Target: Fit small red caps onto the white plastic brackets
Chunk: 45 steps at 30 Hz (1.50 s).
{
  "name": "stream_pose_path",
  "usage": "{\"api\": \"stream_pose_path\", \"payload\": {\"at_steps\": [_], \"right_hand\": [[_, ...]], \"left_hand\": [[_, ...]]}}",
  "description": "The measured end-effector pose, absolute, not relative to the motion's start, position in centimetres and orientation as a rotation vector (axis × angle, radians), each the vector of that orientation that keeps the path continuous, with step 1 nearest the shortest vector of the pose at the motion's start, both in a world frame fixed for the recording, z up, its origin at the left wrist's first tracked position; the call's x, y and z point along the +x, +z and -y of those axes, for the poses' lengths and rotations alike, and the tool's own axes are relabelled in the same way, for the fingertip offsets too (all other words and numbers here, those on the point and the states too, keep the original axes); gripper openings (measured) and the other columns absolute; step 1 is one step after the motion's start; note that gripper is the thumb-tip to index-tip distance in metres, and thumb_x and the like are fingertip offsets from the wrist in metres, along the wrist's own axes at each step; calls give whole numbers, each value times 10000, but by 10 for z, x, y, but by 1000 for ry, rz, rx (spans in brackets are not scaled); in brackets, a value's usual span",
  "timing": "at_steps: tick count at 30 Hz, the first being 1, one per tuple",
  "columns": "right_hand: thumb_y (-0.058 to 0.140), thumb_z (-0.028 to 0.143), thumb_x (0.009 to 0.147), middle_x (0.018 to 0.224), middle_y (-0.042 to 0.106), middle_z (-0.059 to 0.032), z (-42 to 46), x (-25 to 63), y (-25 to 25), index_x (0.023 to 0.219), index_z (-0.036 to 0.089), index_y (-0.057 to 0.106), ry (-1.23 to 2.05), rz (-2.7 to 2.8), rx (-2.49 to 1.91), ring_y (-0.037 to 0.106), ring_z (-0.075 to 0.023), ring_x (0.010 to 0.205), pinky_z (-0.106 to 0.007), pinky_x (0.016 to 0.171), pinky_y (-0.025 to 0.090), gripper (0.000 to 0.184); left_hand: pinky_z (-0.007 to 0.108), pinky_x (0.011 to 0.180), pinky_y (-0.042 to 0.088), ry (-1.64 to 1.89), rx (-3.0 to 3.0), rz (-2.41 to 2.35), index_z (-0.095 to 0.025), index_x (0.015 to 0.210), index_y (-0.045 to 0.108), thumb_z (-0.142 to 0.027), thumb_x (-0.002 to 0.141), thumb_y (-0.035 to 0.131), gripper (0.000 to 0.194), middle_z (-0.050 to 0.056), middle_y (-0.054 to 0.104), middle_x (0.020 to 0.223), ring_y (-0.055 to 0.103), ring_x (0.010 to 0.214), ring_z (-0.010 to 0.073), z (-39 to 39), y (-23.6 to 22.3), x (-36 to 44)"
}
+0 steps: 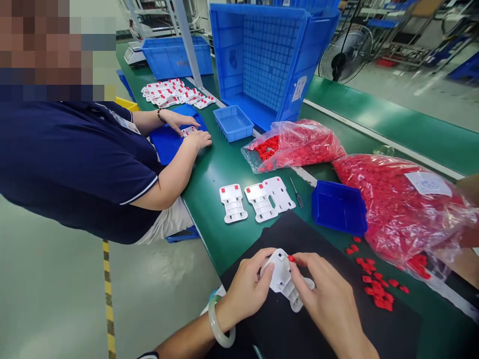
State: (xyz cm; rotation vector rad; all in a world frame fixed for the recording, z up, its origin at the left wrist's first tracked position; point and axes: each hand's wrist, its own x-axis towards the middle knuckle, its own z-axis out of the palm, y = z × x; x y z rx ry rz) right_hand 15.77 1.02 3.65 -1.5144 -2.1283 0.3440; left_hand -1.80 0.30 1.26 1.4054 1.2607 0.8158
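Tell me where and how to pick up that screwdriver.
Grip the screwdriver by its dark handle, probably best from above on the near side, pinching across it. The handle points toward the camera wearer, the thin shaft away, and it lies between a white plate and the dark blue tray.

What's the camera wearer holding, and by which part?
The left hand grips the white part by its wider end; the right hand pinches a small red piece between thumb and finger.
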Motion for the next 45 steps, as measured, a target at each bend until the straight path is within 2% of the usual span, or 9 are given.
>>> {"api": "stream_pose_path", "payload": {"at_steps": [6,12,17,21,25,28,32,37,45], "right_hand": [[498,256,967,798,658,-19,3,141,32,995,181,606,107,2189,-1427,563,-167,690,-306,660,373,135],[544,203,944,856,673,-51,7,140,31,1029,134,609,58,2187,-1366,575,-174,742,-303,725,399,127],[530,169,949,916,686,-37,8,143,30,1066,160,617,326,2122,-1321,620,-144,813,-248,781,439,147],[533,153,938,934,682,-17,8,143,27,1078,209,634,526,2038,-1304,626,-132,832,-226,766,471,181],[578,241,916,986,631,-30,8,140,22,963,267,679,634,1897,-1418,599,-163,902,-241,723,486,115],[583,306,912,1067,617,-29,8,139,22,897,279,673,865,1754,-1463,597,-173,985,-242,775,499,95],[574,359,913,953,647,-8,9,137,26,956,268,623,1182,1548,-1517,634,-147,857,-221,729,512,112],[577,379,902,1018,601,-29,9,134,28,951,249,637,1203,1513,-1519,625,-151,887,-213,731,510,151],[536,377,921,959,576,-31,10,132,29,897,232,613,1290,1559,-1460,620,-149,812,-212,660,513,167]], "left_hand": [[225,654,458,858,1446,-1209,-247,1259,535,-253,976,429,303,7,693,932,617,725,132,7,24,-15],[244,722,469,884,1472,-1187,-230,1207,540,-232,972,429,260,22,691,973,633,769,141,11,29,-14],[238,643,425,920,1382,-1186,-212,1184,520,-274,991,404,234,8,654,842,564,678,123,16,23,-11],[230,625,411,1017,1242,-1206,-203,1112,512,-329,1005,377,213,4,605,828,528,679,115,21,11,-5],[223,631,419,1102,1201,-1235,-194,1025,524,-353,976,458,179,-3,579,814,513,681,110,24,3,-1],[225,660,437,1135,1209,-1239,-192,1018,547,-334,968,476,167,5,602,842,547,715,117,24,2,-1],[215,654,439,1170,1227,-1259,-193,992,578,-297,950,509,132,-5,621,812,557,692,109,24,1,-2],[187,594,426,1240,1250,-1342,-190,935,611,-257,907,559,89,-17,635,760,539,624,90,23,-2,0],[181,524,406,1348,1376,-1440,-165,834,609,-219,850,578,64,-11,605,674,505,548,87,23,-3,1]]}}
